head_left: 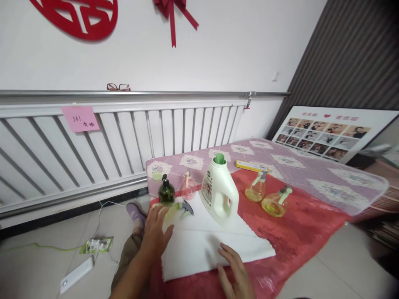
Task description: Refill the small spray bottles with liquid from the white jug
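Observation:
My left hand point(156, 228) is open, thumb spread, beside a pale green spray bottle point(170, 210) that lies on its side. Whether the fingers touch that bottle I cannot tell. Fingers apart, my right hand point(235, 272) holds nothing at the near edge of a folded white cloth point(199, 249). On the cloth's far part stands a large pale green detergent jug point(220, 187), its mouth showing a darker green inside. A dark green pump bottle point(166, 191) and a pink spray bottle point(188, 186) stand behind the lying bottle.
Two spray bottles with yellow liquid, one upright point(255, 189) and one tilted point(276, 203), rest on a red plastic sheet point(299, 224). A yellow-and-white box point(251, 166) lies behind them on the patterned mattress point(286, 160). A radiator point(174, 131) lines the wall; a power strip point(96, 245) is on the floor.

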`<state>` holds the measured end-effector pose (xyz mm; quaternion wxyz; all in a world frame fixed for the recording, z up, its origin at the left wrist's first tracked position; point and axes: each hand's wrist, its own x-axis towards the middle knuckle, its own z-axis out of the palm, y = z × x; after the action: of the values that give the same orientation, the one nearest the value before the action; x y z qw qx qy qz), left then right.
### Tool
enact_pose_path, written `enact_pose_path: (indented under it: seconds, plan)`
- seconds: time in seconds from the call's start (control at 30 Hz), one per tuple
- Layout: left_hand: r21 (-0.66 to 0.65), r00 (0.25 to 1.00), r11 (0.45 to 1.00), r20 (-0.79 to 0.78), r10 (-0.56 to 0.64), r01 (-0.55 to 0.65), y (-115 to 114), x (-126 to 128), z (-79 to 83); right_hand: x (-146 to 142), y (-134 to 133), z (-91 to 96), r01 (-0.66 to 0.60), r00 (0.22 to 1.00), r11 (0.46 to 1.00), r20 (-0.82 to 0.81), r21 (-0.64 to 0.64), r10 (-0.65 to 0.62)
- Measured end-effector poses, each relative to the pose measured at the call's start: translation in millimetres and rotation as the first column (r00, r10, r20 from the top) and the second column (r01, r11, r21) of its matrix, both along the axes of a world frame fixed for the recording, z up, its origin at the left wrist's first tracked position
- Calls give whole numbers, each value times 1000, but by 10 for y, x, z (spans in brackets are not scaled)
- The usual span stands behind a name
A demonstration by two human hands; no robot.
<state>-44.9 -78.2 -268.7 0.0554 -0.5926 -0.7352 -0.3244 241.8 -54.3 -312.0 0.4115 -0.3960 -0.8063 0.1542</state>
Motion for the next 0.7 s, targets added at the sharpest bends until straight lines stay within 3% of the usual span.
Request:
enact_pose_path:
  seconds: [0.07, 0.17, 0.27, 0.53, 0.63, 0.7]
  plan:
    - [-153, 999, 988, -36, 30, -35, 148, -109, 139, -52, -31, -1, -26, 1000, 1000, 0, 5, 26]
    - [-421, 993, 905, -118, 12, -60, 297, -209, 245, -104, -80, -12, -57, 998, 998, 15, 8, 57]
    - [-535, 986, 842, -162, -23, -68, 363, -251, 255, -126, -127, -33, -74, 997, 997, 39, 15, 73]
    - [-509, 988, 857, -157, -3, -78, 356, -244, 163, -159, -158, -9, -88, 995, 996, 43, -17, 88]
    - [-359, 997, 932, -78, 24, -51, 288, -175, 172, -242, -177, 90, -87, 996, 990, -4, -112, 87]
    - [-184, 997, 982, 69, -19, 31, 228, -94, 221, -321, -162, 230, -48, 998, 974, -48, -221, 39]
